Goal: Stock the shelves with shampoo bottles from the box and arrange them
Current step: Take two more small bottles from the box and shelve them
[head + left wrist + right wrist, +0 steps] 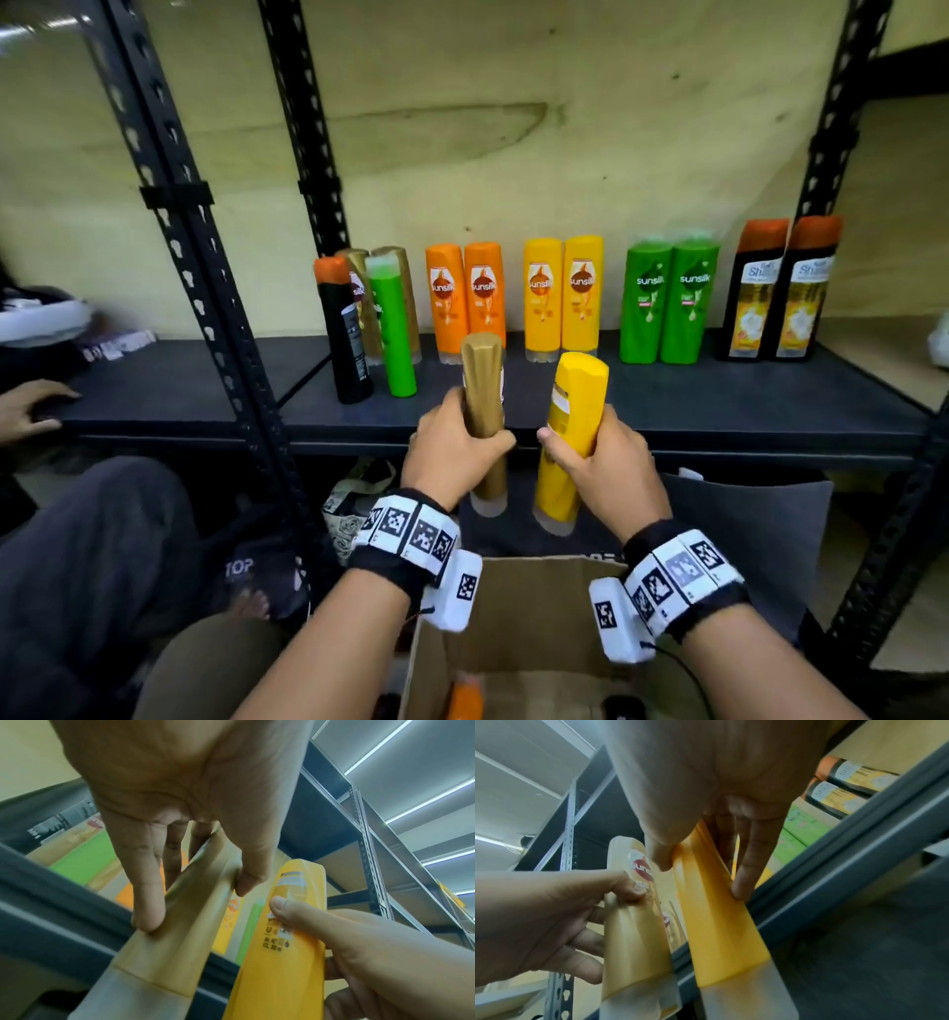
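Your left grip clasps a gold shampoo bottle, your right grip a yellow shampoo bottle, both raised cap-down at the shelf's front edge, above the open box.

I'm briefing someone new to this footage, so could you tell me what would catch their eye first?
Two raised bottles in the foreground: the left hand grips a gold bottle, the right hand a yellow bottle, both above the open cardboard box. Behind them, colour-matched pairs stand along the dark shelf, orange, yellow, green and black, with a looser mixed cluster at the left.
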